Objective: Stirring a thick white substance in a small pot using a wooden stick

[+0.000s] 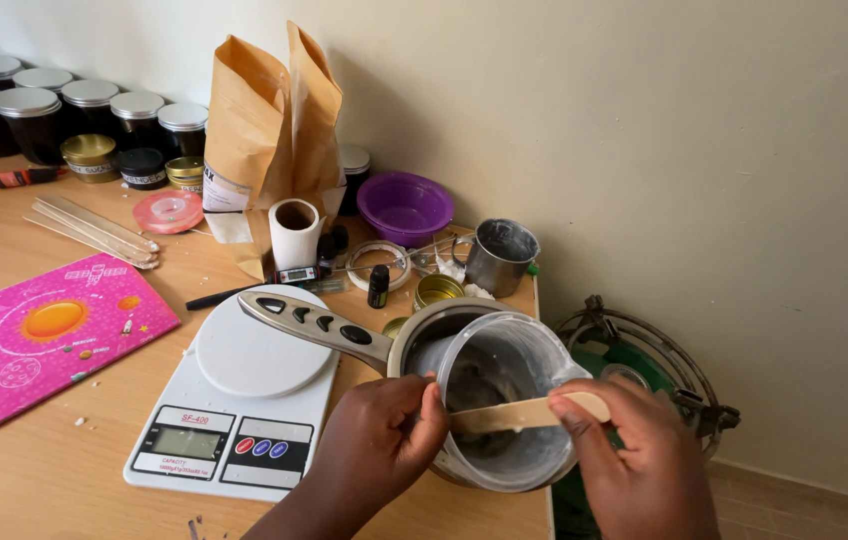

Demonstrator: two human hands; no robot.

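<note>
Low at centre-right of the frame, both hands pinch a pale wooden stick point(529, 412), left hand point(384, 440) and right hand point(639, 455), across a cloudy, wax-smeared plastic jug point(504, 400) inside a saucepan point(424, 335).

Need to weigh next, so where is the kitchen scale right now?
The white kitchen scale sits on the wooden table, lower centre of the head view, between the pink book and the saucepan, just beside the left hand.

Flat wooden stick point(529, 412) across clear, perhaps plastic jug point(504, 400)
</note>
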